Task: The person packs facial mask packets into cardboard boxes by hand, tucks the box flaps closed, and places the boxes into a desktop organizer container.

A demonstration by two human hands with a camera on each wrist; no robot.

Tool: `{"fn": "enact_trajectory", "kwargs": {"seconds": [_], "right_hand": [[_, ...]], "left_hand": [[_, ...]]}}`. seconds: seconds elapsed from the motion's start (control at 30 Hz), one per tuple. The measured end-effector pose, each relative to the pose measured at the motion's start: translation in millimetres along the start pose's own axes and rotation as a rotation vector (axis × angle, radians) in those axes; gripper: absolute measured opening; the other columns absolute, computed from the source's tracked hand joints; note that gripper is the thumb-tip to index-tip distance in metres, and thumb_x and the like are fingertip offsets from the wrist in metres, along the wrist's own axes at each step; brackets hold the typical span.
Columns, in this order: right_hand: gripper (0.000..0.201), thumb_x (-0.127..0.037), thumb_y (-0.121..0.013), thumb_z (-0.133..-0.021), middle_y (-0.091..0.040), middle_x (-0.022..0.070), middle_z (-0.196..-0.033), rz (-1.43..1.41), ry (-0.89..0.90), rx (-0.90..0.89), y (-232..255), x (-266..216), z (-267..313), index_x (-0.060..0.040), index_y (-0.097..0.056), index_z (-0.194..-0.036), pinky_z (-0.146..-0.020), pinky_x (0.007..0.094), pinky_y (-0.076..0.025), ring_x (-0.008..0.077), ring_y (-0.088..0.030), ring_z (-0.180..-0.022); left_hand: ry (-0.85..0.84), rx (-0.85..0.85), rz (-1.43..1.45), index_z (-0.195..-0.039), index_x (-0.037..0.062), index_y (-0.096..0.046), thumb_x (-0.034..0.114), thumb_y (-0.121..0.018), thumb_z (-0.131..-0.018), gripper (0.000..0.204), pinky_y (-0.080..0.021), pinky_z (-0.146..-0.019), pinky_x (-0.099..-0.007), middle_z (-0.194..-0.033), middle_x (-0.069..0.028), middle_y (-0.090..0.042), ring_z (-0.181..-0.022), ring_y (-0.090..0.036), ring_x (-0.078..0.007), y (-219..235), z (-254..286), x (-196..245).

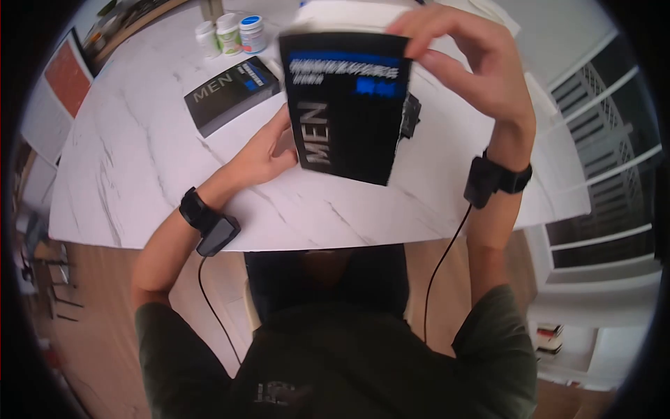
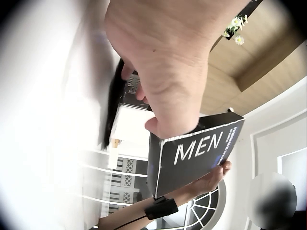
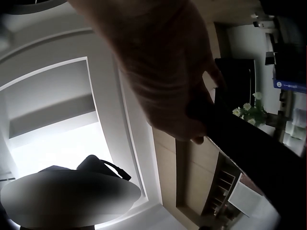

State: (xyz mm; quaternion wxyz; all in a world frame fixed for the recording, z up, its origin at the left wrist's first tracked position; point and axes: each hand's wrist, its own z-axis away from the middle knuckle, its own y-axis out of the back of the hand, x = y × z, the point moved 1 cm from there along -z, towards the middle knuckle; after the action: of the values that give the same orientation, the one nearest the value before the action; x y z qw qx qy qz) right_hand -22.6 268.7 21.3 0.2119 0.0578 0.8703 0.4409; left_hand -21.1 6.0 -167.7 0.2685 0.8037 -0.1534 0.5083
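My right hand (image 1: 481, 70) pinches the upper right corner of a black box (image 1: 345, 119) lettered "MEN", which stands tilted upright above the table. In the left wrist view the same box (image 2: 194, 153) shows its lettered face and a side. My left hand (image 1: 265, 153) is low at the box's left edge, its fingertips hidden behind the box in the head view. In the left wrist view its fingers (image 2: 141, 93) are bent beside a dark printed piece (image 2: 132, 86) near the tabletop; I cannot tell whether they grip it. A ragged black piece (image 1: 412, 115) shows behind the box.
A second black "MEN" box (image 1: 230, 94) lies on the white marbled table (image 1: 139, 167), left of the hands. Beyond it are several supplement bottles (image 1: 229, 35). A white object (image 1: 349, 15) shows behind the raised box's top. Cables (image 1: 447, 258) run from both wrist cameras.
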Motion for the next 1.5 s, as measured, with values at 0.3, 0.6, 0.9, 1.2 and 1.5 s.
{"fn": "enact_trajectory", "kwargs": {"seconds": [0.3, 0.6, 0.9, 1.2, 1.5], "right_hand": [[0.012, -0.005, -0.056, -0.073, -0.064, 0.0095, -0.078, -0.064, 0.097, -0.053, -18.2, -0.5, -7.4, -0.0012, -0.062, -0.082, -0.068, 0.0295, -0.047, 0.0209, -0.061, -0.073], [0.021, -0.018, -0.061, -0.081, -0.064, 0.0115, -0.084, -0.308, -0.073, 0.093, -18.2, 35.9, -10.2, 0.0011, -0.061, -0.091, -0.071, 0.0318, -0.047, 0.0209, -0.06, -0.078], [0.053, -0.022, -0.071, -0.07, -0.06, 0.0186, -0.106, 0.228, -0.666, -0.308, -66.9, 138.5, 24.8, -0.0005, -0.053, -0.114, -0.085, 0.0345, -0.046, 0.0297, -0.058, -0.1], [0.082, -0.027, -0.079, -0.061, -0.06, 0.0169, -0.111, 0.298, -0.853, -0.513, -102.1, 155.8, 26.6, -0.0054, -0.039, -0.13, -0.083, 0.0341, -0.048, 0.0297, -0.061, -0.098], [0.078, -0.033, -0.082, -0.061, -0.061, 0.0154, -0.109, 0.417, -0.964, -0.475, -96.2, 151.3, 25.0, -0.0094, -0.045, -0.126, -0.082, 0.0368, -0.05, 0.0295, -0.062, -0.098]], "left_hand": [[-0.055, 0.088, 0.426, -0.135, -0.0004, -0.031, 0.018, -0.062, -0.086, 0.062, -0.03, -0.103, -0.0346, -0.128, -0.0114, -0.046, -0.118, -0.045, -0.0195, -0.4, 6.7, 3.3], [-0.041, 0.362, 0.07, -0.113, -0.0007, -0.05, 0.005, -0.066, -0.082, 0.036, -0.044, -0.086, -0.0273, -0.104, -0.0064, -0.06, -0.095, -0.056, -0.0126, -1.7, 10.1, 8.9], [0.257, 0.057, 0.061, -0.111, -0.0012, -0.052, 0.004, -0.065, -0.083, 0.031, -0.044, -0.083, -0.0266, -0.103, -0.0048, -0.059, -0.094, -0.055, -0.0111, -8.6, 6.7, 2.8], [0.255, 0.054, 0.059, -0.111, -0.002, -0.052, 0.003, -0.064, -0.083, 0.03, -0.044, -0.085, -0.0268, -0.106, -0.0058, -0.06, -0.095, -0.055, -0.0117, -7.6, 4.3, 5.5], [0.229, 0.079, 0.05, -0.112, -0.0012, -0.051, 0.005, -0.065, -0.084, 0.033, -0.044, -0.088, -0.0291, -0.107, -0.0068, -0.06, -0.098, -0.055, -0.0126, -7.2, 2.8, 2.9]]}}
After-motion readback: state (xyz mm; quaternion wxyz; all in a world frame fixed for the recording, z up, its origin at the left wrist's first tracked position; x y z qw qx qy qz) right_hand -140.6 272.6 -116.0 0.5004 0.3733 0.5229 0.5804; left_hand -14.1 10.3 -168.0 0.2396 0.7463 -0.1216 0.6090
